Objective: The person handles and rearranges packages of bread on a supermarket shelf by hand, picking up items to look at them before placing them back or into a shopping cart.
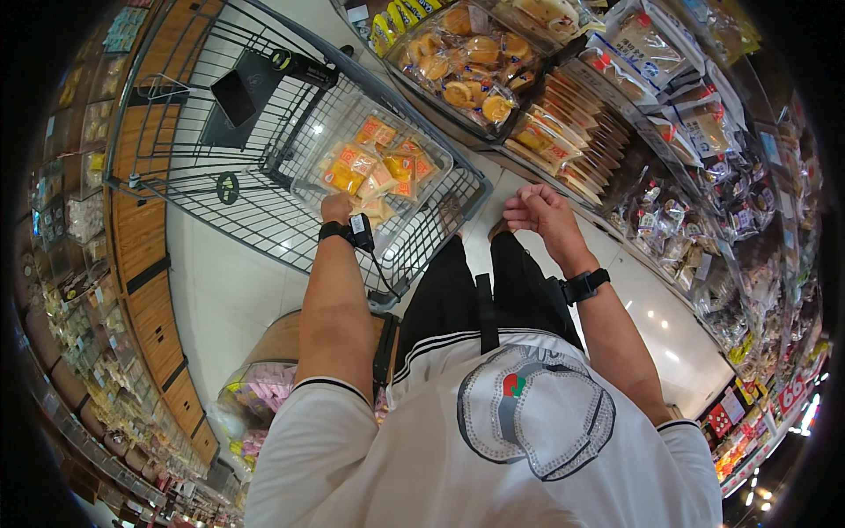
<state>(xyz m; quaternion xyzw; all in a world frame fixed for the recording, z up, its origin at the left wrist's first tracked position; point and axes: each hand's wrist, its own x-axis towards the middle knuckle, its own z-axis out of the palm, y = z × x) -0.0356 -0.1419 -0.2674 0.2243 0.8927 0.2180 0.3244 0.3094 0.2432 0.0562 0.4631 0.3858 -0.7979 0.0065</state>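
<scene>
My left hand (337, 208) is closed over the near edge of a clear plastic bin (432, 142), its fingertips hidden from me. Inside the bin lie several packaged bread slices (348, 166) in yellow and orange wrappers with printing. The bin rests in a grey wire shopping cart (231, 228). Empty, with fingers loosely bent, my right hand (542, 212) hovers between the cart and the bakery display. Closest to it is a row of similar upright wrapped packs (551, 142). Each wrist wears a black strap with a device on it.
A black phone-like device (233, 98) and a dark cylindrical item (305, 68) are at the cart's far end. Wrapped round pastries (482, 53) fill a display bin ahead. Bagged goods line shelves at right; wooden cabinets (142, 264) run along the left. A pink-filled display (264, 389) stands by my left elbow.
</scene>
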